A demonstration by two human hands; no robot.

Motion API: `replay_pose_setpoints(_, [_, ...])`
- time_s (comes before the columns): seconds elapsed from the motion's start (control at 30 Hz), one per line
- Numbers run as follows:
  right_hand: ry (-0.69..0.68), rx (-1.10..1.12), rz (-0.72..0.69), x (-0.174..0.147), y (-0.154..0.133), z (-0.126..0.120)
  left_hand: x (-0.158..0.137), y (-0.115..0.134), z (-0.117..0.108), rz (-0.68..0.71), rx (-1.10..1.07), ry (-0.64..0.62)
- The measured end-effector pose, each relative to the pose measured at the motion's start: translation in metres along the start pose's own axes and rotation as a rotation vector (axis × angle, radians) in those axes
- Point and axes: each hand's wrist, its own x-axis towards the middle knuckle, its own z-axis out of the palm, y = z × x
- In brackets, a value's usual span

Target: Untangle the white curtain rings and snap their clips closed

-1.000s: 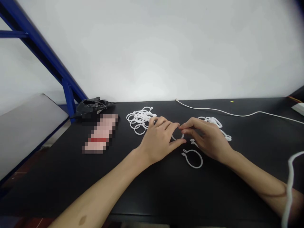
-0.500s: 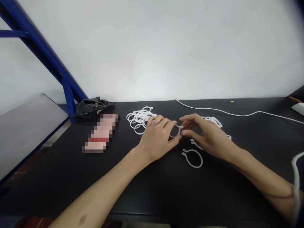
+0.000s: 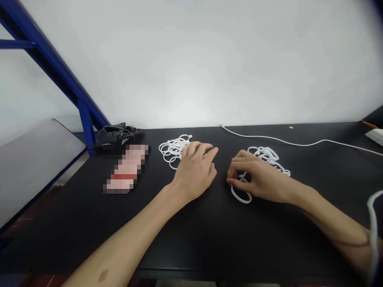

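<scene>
My right hand is closed in a pinch on a thin white plastic ring, which looks like a curtain ring and hangs low over the black table. Part of that ring is hidden behind the fingers. To its left, my left hand is open and palm down, fingers apart, with nothing visible in its grasp. A tangle of white rings lies just beyond the left hand, partly covered by it. Behind the right hand sits another heap of white rings.
The black table meets a white wall at the back. A white cable runs along the rear right. At the left are a blurred pink item, a crumpled black bag and a blue metal frame.
Both hands held a ring between them before. They have since parted: the left drew slightly left and opened, while the right moved down to pinch a ring on the table.
</scene>
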Motion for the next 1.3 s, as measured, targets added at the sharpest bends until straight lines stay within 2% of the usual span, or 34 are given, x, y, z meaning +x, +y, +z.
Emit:
replay_pose_setpoints(0.23, [0.038,-0.015,0.019,-0.001,0.003,0.001,0.0,0.005,-0.001,0.05,-0.049,-0.01])
replay_pose_setpoints(0.5, [-0.046,-0.033,0.03,-0.001,0.003,0.003,0.0,0.004,-0.001,0.046,-0.059,-0.011])
replay_pose_setpoints(0.6, [0.027,-0.043,-0.005,0.0,0.004,0.004,0.0,0.005,-0.002,0.05,-0.069,-0.014])
replay_pose_setpoints(0.73, [0.247,-0.053,-0.008,0.003,0.006,0.006,0.0,0.007,-0.006,-0.002,-0.146,-0.015])
replay_pose_setpoints(0.9, [0.429,0.151,0.076,0.003,0.0,0.005,0.0,0.01,-0.013,-0.055,-0.303,-0.082])
replay_pose_setpoints(1.0, [0.469,0.313,0.112,0.003,-0.005,0.006,0.0,0.01,-0.013,-0.033,-0.349,-0.115])
replay_pose_setpoints(1.1, [0.45,0.44,0.147,0.003,-0.006,0.009,-0.001,0.01,-0.012,-0.012,-0.353,-0.102])
replay_pose_setpoints(1.3, [0.48,0.533,0.166,0.004,-0.003,0.013,-0.001,0.011,-0.012,0.017,-0.35,-0.064])
